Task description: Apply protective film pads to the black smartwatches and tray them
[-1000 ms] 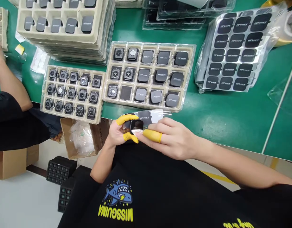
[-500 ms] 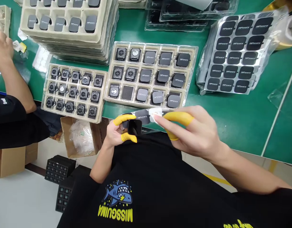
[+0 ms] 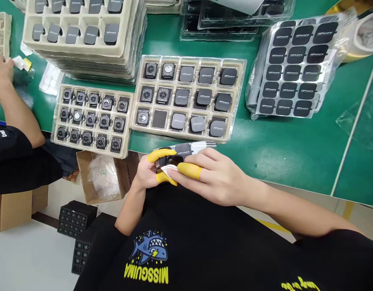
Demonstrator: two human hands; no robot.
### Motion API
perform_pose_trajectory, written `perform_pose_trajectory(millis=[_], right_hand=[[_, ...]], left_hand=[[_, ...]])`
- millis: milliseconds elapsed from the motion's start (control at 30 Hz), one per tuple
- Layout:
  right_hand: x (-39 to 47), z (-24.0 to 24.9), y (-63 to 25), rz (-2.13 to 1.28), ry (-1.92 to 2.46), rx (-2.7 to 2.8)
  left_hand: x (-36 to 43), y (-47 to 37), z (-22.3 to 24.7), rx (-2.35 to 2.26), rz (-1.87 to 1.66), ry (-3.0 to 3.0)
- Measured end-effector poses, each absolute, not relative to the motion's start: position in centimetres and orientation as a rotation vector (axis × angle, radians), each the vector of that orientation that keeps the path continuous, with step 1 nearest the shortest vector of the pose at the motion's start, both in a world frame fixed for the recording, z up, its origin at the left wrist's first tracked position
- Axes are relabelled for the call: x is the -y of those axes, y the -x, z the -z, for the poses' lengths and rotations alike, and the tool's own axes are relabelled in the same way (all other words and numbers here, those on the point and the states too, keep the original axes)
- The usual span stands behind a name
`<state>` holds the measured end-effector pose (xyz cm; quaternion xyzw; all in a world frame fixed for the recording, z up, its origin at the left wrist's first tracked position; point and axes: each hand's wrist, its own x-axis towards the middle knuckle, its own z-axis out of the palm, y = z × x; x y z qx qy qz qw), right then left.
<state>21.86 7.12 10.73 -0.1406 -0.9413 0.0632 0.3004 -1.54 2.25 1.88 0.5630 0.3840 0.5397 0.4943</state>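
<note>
My left hand (image 3: pixel 144 171), with yellow finger cots on its thumb and a finger, grips a black square smartwatch (image 3: pixel 176 159), screen up. Behind the watch, a clear strip with a dark HiFuture label film (image 3: pixel 183 149) also seems held by this hand. My right hand (image 3: pixel 221 178), yellow cots on it too, pinches a small white cloth (image 3: pixel 168 168) against the watch's near edge. Its fingers hide part of the screen. Ahead lies a tray (image 3: pixel 238 97) with watch bodies, some backs up, others under HiFuture films; one cell shows only its dark bottom.
A second tray (image 3: pixel 90 149) of watches lies to the left, before a tall stack of trays (image 3: pixel 122 48). Label sheets (image 3: pixel 256 91) in plastic lie right. Another person's hand (image 3: pixel 3 72) rests far left. Below the table edge stands a carton (image 3: pixel 122 178) with plastic bags.
My right hand has moved left and slightly down, bringing the white cloth from beside the label film onto the watch. My left hand keeps its hold. The view has shifted slightly.
</note>
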Motion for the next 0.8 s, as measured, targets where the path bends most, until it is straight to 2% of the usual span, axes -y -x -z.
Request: perform_pose_trajectory(millis=[267,533,800], right_hand=[[-8.4,-9.8,-22.7,0.039,0.628,2.455],[-7.6,-10.2,-24.7,-0.221,0.81,2.276],[-6.7,-9.9,-25.2,-0.256,0.872,2.234]], left_hand=[[-1.5,1.8,-1.0,-1.0,-1.38,-1.21],[-1.3,2.2,-0.9,-1.033,-1.396,-1.143],[-1.0,1.7,-0.9,-0.994,-1.382,-1.056]])
